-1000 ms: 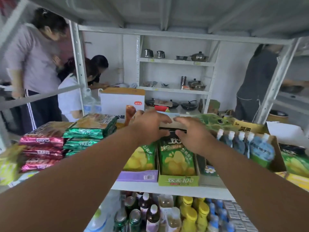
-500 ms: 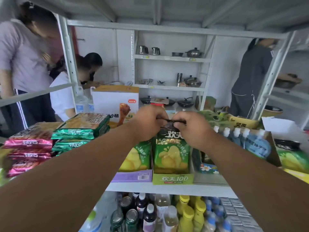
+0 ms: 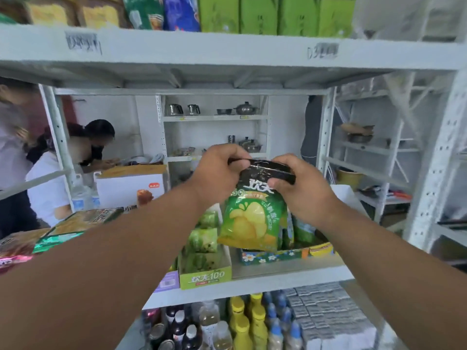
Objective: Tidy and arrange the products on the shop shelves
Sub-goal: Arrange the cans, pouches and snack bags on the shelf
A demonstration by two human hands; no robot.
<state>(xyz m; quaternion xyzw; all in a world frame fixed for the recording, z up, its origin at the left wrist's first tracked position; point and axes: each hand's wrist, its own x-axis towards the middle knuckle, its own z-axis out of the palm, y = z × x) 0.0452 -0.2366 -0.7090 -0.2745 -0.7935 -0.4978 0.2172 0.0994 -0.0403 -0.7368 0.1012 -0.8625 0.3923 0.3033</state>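
Both hands hold one green and yellow snack bag (image 3: 252, 221) by its black top edge, lifted clear above the middle shelf (image 3: 252, 284); the left hand (image 3: 217, 173) pinches the left end of that edge between thumb and curled fingers, and the right hand (image 3: 300, 188) pinches the right end the same way, so each grip is clamped on the bag; the bag hangs upright, tilted a little, its lower edge just over the flowered box (image 3: 267, 256) on the shelf.

Left of it, the green display carton (image 3: 206, 276) stands at the near edge of the shelf with more green bags packed inside; a purple carton (image 3: 168, 281) sits just beside it on the left, mostly hidden by the left forearm; farther left lie flat stacks of green packets (image 3: 83, 221) and pink packets (image 3: 12, 256).

Below, the lower shelf carries dark-capped bottles (image 3: 182, 329), yellow bottles (image 3: 242, 322), blue-capped bottles (image 3: 280, 322) and silver packs (image 3: 326, 314) to the right; above, the top shelf (image 3: 227, 51) bears green boxes (image 3: 278, 13) and blurred bags.

Far behind, a white rack (image 3: 214, 118) holds metal pots and kettles; at far left a person in a white top (image 3: 50, 188) bends over a white box with an orange lid (image 3: 129, 183).
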